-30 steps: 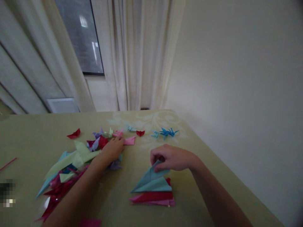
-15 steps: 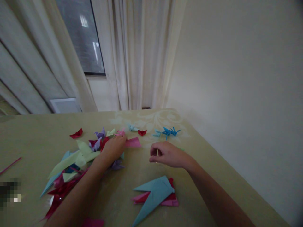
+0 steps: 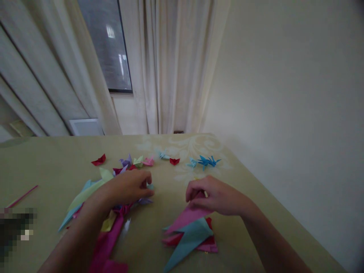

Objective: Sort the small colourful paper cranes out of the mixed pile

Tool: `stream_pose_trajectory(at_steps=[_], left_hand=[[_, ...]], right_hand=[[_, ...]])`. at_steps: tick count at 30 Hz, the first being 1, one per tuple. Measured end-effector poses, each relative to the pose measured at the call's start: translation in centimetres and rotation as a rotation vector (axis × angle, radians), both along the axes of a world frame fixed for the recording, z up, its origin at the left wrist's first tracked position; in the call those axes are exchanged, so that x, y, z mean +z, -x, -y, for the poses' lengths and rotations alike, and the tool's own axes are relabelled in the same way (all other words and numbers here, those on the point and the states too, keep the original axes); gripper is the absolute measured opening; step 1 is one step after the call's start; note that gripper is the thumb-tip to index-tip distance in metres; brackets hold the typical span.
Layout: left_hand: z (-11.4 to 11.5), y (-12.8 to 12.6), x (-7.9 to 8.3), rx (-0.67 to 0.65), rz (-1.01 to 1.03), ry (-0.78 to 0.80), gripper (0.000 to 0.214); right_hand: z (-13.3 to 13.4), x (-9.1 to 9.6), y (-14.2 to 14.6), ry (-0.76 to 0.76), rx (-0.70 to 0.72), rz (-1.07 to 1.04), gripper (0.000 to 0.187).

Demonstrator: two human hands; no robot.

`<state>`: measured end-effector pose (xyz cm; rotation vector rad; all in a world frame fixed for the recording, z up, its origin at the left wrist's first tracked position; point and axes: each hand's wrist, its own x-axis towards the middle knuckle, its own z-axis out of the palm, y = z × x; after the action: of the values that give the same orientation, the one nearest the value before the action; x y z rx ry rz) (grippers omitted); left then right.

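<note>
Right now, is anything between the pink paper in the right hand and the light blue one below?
Nothing visible: the pink paper in the right hand overlaps the light blue paper in this view; whether they touch, I can't tell.

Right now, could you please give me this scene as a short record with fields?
Left hand: fingers parted, at the paper pile
Right hand: pinching pink paper
Below right hand: blue paper over red and pink sheets
Far side: small folded shapes, blue ones rightmost
Far left: pink stick
Behind table: curtains
</note>
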<state>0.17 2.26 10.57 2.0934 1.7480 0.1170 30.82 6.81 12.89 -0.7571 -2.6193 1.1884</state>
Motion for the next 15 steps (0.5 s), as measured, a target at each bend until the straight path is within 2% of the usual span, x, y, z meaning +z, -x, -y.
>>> stream_pose_trajectory(at_steps=[2,4,7,10,14,15], left_hand=[[0.1,0.4,-0.9,0.044,-0.137,0.057,0.03],[0.0,0.1,-1.4,0.064,-0.211,0.082,0.02],[-0.3,-0.3,-1.6,0.07,-0.213,0.069,0.019],[-0.5,-0.2,-0.9,0.009,-0.042,-0.021,0.016],[-0.3,-1.7,0.8,-0.122,0.412,-0.112,0.015],[-0.2,-2.4,1.1,-0.139,0.509,-0.122,0.017]], right_hand=[[0.1,-0.9,0.3,0.038,0.107,0.108,0.008],[0.0,-2.1,0.7,0.039,0.182,0.221,0.01],[-0.2,-3.2,1.0,-0.034,0.174,0.288,0.012],[-0.3,-3.3,1.1,-0.099,0.064,0.155,0.017],[-0.4,-2.8,1.6,-0.164,-0.162,-0.176,0.049],[-0.3,-2.7,1.8,-0.174,-0.175,-0.228,0.049]])
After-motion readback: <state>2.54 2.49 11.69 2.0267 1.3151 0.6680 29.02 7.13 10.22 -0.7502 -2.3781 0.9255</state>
